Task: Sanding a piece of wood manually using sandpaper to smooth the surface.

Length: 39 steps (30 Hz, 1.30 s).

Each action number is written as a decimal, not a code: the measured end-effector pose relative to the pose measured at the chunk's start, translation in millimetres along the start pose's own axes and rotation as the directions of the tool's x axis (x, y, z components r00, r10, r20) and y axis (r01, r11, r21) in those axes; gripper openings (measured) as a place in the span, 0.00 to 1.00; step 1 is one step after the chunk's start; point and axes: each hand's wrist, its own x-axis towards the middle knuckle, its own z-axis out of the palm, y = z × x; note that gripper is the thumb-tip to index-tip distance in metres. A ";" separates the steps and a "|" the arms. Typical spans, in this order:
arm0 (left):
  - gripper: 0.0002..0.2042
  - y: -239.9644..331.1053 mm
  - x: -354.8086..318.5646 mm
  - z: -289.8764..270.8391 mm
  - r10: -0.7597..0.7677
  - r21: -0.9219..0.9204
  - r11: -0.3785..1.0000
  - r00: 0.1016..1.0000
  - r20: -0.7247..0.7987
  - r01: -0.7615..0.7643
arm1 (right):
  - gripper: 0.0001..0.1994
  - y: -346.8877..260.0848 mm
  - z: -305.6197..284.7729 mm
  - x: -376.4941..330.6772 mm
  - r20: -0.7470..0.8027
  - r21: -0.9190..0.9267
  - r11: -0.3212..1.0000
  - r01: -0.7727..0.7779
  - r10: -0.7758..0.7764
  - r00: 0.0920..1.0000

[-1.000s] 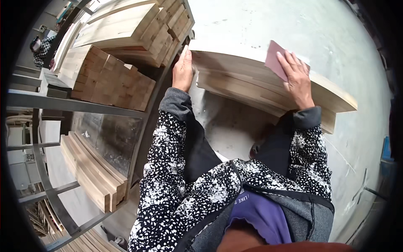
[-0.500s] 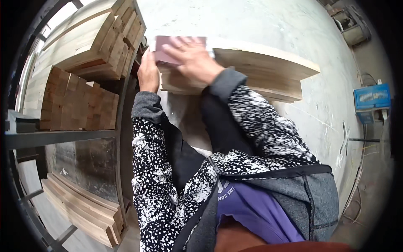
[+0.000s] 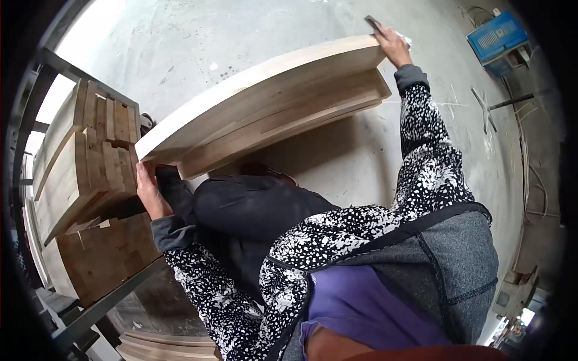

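A long pale wooden board (image 3: 259, 96) spans the space between my two hands, tilted with its left end nearer me. Beneath it sits another board (image 3: 283, 133) of the same wood, low over the floor. My left hand (image 3: 152, 191) grips the top board's left end, fingers closed at its corner. At the far right end my right hand (image 3: 394, 48) is closed against the board's edge. It also keeps a thin dark piece of sandpaper (image 3: 374, 24), seen nearly edge-on. A bit of something whitish shows behind those fingers, too small to make out.
Stacked wooden blocks and boards (image 3: 96, 162) fill a dark metal rack (image 3: 114, 295) on my left. More boards (image 3: 168, 346) lie on its lower level. A blue box-shaped machine (image 3: 497, 37) stands at far right, with cables near the wall. My bent knee (image 3: 253, 198) is just below the boards.
My right hand has moved from sanding the board's left end to its right end, carrying the sandpaper. My left hand now holds the left end, and the top board is turned and raised.
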 end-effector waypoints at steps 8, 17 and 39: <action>0.31 -45.7 12.4 -14.6 -0.027 0.177 0.983 0.996 -0.079 0.041 | 0.24 71.6 32.4 -21.9 0.507 0.847 -0.215 -0.486 0.599 0.620; 0.29 -13.5 4.5 11.6 0.019 0.429 0.901 0.984 -0.177 0.060 | 0.25 69.3 9.3 -25.3 0.427 0.768 -0.024 -0.640 0.764 0.484; 0.28 -32.7 36.9 16.9 -0.115 0.809 0.584 0.993 -0.004 0.071 | 0.26 29.5 32.6 -34.7 0.276 -0.086 0.737 -0.670 0.664 0.695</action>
